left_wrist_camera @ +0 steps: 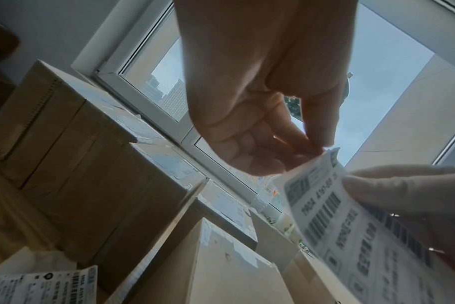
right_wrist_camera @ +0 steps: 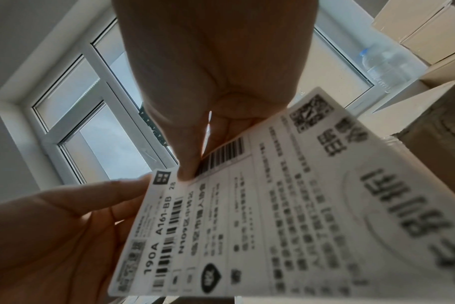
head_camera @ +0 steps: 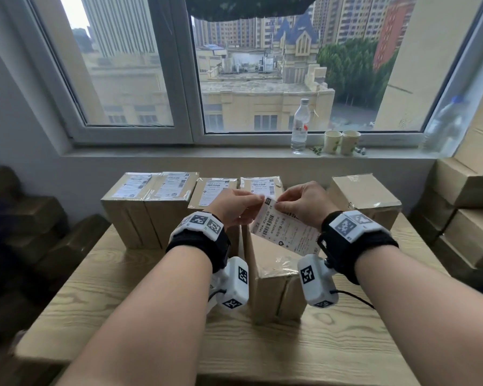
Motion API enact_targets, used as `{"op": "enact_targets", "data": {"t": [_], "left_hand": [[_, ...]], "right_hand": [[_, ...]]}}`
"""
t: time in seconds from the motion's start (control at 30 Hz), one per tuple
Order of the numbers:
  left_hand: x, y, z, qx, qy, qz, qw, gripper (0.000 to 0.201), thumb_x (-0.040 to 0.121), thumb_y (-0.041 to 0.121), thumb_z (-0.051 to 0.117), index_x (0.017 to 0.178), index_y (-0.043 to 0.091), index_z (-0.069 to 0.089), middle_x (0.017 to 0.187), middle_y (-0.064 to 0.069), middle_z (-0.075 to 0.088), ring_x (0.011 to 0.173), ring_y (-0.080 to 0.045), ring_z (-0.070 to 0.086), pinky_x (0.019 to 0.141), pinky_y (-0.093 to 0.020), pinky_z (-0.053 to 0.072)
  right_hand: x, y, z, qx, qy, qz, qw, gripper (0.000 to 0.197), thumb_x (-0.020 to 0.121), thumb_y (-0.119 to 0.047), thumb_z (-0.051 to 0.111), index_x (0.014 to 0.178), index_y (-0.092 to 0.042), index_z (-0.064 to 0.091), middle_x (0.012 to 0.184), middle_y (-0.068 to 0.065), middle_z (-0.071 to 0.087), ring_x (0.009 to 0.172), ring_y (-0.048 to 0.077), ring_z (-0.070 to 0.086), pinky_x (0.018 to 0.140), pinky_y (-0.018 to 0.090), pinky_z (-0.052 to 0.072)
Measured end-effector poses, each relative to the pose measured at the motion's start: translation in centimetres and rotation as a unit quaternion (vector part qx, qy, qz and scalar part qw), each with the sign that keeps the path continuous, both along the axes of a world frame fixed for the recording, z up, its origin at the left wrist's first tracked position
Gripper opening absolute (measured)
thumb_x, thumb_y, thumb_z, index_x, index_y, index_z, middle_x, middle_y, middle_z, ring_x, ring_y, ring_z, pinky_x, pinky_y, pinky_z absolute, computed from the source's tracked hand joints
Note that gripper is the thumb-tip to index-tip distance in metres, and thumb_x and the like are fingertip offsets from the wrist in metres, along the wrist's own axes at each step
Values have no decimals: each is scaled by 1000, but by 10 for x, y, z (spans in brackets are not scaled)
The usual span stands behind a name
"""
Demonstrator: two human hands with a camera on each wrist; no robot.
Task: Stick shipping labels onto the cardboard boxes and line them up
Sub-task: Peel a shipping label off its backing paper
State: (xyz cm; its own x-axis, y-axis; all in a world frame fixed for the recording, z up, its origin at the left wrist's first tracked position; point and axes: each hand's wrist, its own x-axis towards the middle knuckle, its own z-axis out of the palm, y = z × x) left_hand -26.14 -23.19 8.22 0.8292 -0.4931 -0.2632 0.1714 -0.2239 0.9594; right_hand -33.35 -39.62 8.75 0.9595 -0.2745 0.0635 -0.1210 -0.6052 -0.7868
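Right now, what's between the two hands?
The shipping label: left hand and right hand each pinch its top edge, above the plain box. The head view shows it best.

The label (head_camera: 283,227) was white with black stripes and black letters. The boxes (head_camera: 148,215) were brown. The table (head_camera: 101,296) was light wood with wavy lines. The wrist bands (head_camera: 198,243) were black with white blocks of black squares.

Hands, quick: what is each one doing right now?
Left hand: pinching the top corner of the shipping label.
Right hand: pinching the same label's top edge.
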Motion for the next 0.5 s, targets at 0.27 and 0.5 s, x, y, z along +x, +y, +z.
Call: {"op": "enact_targets", "data": {"t": [0.27,0.5], "left_hand": [[-9,2,4,6,-5,-7,1000,10,90,19,65,84,13,70,81,-6,73,72,-15,66,66,-25,52],[-16,1,9,6,0,-23,1000,18,94,14,57,78,11,63,77,-7,69,68,-15,65,61,-23,54]], "right_hand": [[-5,1,2,17,1,10,1000,7,81,-18,76,86,-13,76,76,0,71,70,16,67,75,33,57],[-9,6,4,-44,-26,17,999,12,77,-25,79,84,-18,72,83,-1,73,75,14,69,74,34,59]]}}
